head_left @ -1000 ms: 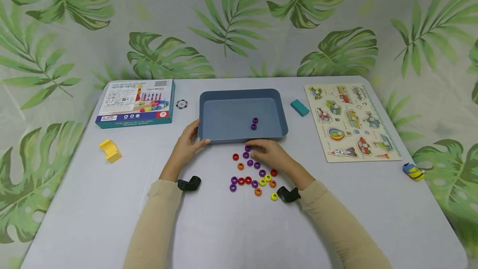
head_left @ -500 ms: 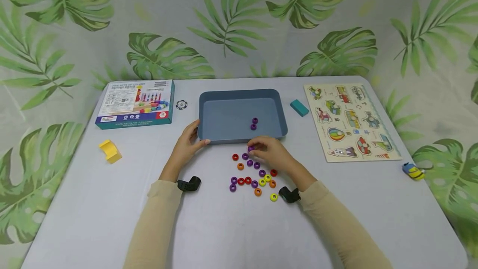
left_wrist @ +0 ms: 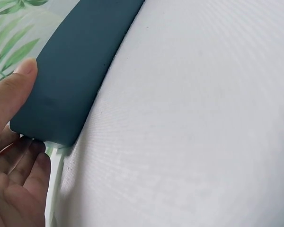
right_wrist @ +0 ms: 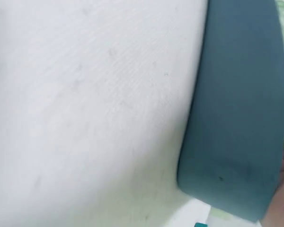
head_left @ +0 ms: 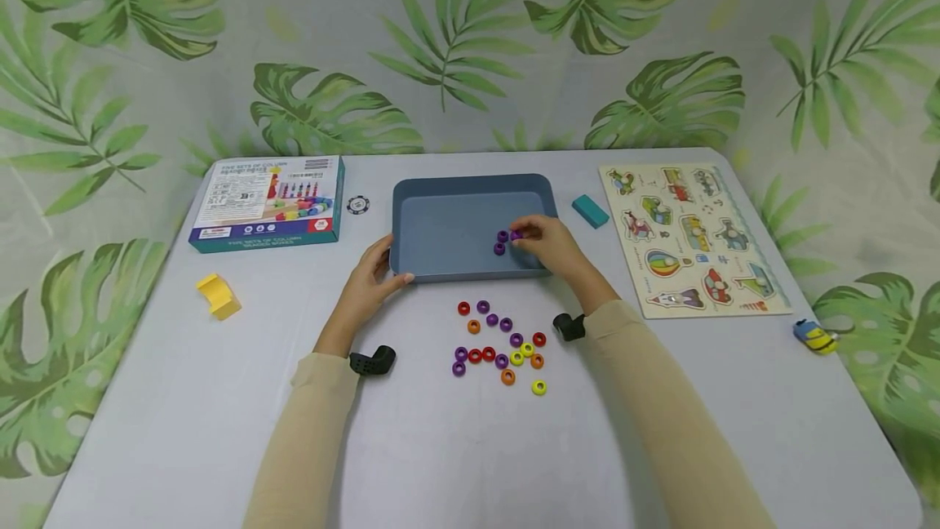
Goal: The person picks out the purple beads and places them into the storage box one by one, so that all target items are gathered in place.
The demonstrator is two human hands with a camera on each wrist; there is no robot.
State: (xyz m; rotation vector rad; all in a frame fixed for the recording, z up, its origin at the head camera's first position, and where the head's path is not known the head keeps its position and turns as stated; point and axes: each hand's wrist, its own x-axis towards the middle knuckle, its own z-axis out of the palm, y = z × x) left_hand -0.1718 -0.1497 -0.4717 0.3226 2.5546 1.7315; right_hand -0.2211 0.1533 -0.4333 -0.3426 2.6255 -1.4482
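A blue-grey tray (head_left: 455, 223) lies on the table, with two purple beads (head_left: 499, 249) on its floor. My left hand (head_left: 367, 276) holds the tray's near left corner; in the left wrist view the thumb (left_wrist: 16, 90) lies on the front wall and the fingers curl at the side. Over the tray's right part, my right hand (head_left: 552, 247) pinches another purple bead (head_left: 516, 235) by the two. The right wrist view mostly shows the tray's wall (right_wrist: 234, 113), which hides most of that hand. Loose purple, red, orange and yellow beads (head_left: 488, 355) lie in front of the tray.
On the left are a bead-set box (head_left: 268, 204), a yellow block (head_left: 218, 297) and a black-and-white disc (head_left: 357, 205). To the right lie a teal block (head_left: 590, 211), a picture puzzle board (head_left: 690, 239) and a blue-and-yellow toy (head_left: 813, 337).
My right hand has carried a purple bead from the table in front of the tray up and over the near rim into it. The left hand stays on the tray's corner.
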